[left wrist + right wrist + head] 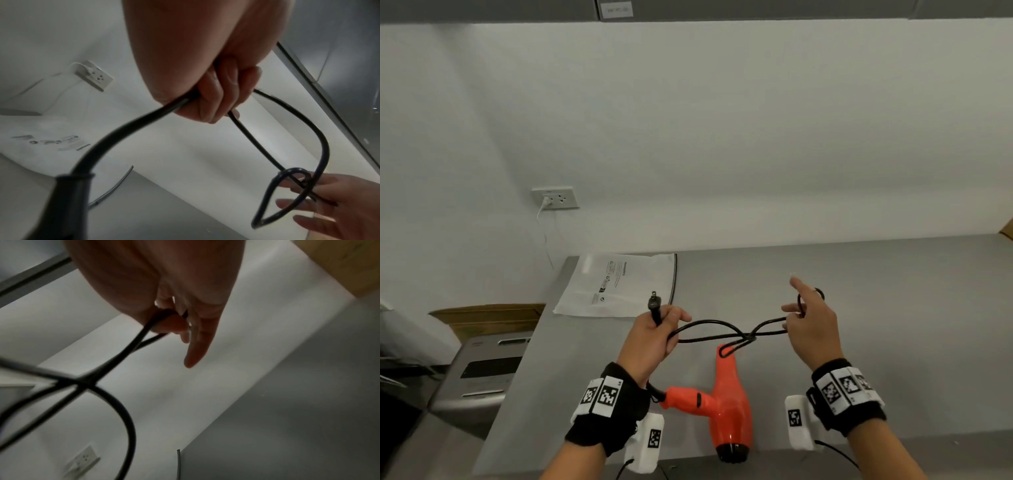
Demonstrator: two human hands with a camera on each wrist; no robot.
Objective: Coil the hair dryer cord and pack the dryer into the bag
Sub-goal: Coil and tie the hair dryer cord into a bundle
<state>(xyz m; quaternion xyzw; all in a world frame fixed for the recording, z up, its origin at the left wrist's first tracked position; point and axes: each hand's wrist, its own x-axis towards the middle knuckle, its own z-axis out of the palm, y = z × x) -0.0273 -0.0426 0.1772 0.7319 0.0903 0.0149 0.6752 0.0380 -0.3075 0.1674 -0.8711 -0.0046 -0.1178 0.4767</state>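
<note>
An orange hair dryer (pixel 727 394) lies on the grey table (pixel 893 342), nozzle toward the front edge. Its black cord (pixel 709 330) rises from the handle into my left hand (pixel 654 334), which grips the plug end (pixel 655 306) and a strand (pixel 131 123) in a fist. The cord crosses itself in mid-air above the dryer and runs to my right hand (pixel 810 317), which pinches a small loop (pixel 287 196) between thumb and fingers (pixel 174 324), index finger pointing out. The flat white bag (pixel 616 284) lies at the table's far left.
A wall socket (pixel 555 198) with a white plug and cable sits on the white wall behind the bag. Left of the table stand a steel appliance (pixel 482 370) and a cardboard box (pixel 486 318). Another box corner (pixel 1007 229) shows at far right.
</note>
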